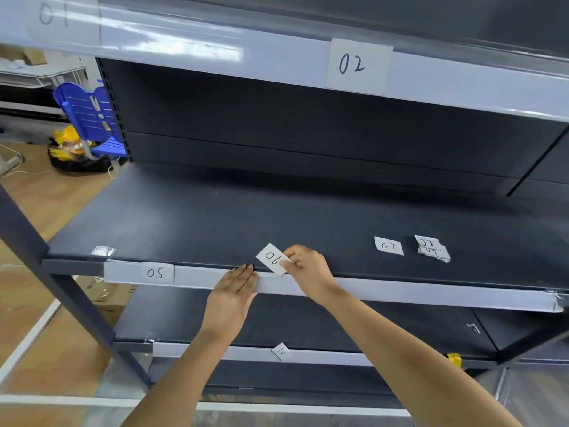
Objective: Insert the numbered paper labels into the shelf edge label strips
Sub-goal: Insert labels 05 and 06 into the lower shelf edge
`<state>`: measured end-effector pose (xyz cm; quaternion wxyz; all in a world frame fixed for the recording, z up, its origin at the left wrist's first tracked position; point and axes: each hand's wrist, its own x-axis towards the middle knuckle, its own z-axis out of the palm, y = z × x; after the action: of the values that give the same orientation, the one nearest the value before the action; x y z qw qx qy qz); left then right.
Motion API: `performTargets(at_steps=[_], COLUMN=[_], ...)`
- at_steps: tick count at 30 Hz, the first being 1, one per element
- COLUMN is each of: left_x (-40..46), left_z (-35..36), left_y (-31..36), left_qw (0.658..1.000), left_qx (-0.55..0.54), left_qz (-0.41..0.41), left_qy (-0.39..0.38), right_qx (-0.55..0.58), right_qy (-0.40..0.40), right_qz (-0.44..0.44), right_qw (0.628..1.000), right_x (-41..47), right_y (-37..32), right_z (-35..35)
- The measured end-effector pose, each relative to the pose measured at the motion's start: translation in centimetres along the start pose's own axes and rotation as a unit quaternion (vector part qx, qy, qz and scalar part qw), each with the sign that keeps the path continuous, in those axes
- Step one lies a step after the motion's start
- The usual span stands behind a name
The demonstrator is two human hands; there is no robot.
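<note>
My right hand (309, 269) pinches a white paper label marked 06 (273, 259), tilted, its lower edge at the top of the middle shelf's grey label strip (385, 292). My left hand (234, 295) lies flat against that strip just left of the label, fingers together, holding nothing. Label 05 (156, 273) sits in the same strip further left. Label 07 (388, 245) and a small stack topped by 08 (432, 248) lie loose on the dark shelf (215, 217) to the right. The upper strip (246, 57) holds 01 (54, 15) and 02 (354, 66).
A label marked 10 (281, 351) sits crooked in the lower shelf's strip (215, 352). A blue plastic chair (89, 115) and a dark bag with yellow items (72, 149) stand on the wooden floor to the left. Cardboard boxes (104, 297) lie under the shelf's left end.
</note>
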<state>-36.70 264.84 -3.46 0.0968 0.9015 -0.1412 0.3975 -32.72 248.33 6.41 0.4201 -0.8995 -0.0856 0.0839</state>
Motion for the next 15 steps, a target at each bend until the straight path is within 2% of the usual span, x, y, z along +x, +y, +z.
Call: performTargets(at_steps=[7, 15], left_x=[0.2, 0.2], left_z=[-0.3, -0.3], left_y=[0.1, 0.1], left_qw=[1.000, 1.000], left_qx=[0.004, 0.011], left_qz=[-0.011, 0.004], left_qy=[-0.001, 0.004], right_qx=[-0.022, -0.178], right_qy=[-0.013, -0.016], right_qz=[-0.010, -0.106], right_qw=[1.000, 0.978], right_x=[0.5, 0.0], right_y=[0.3, 2.4], right_z=[0.9, -0.1])
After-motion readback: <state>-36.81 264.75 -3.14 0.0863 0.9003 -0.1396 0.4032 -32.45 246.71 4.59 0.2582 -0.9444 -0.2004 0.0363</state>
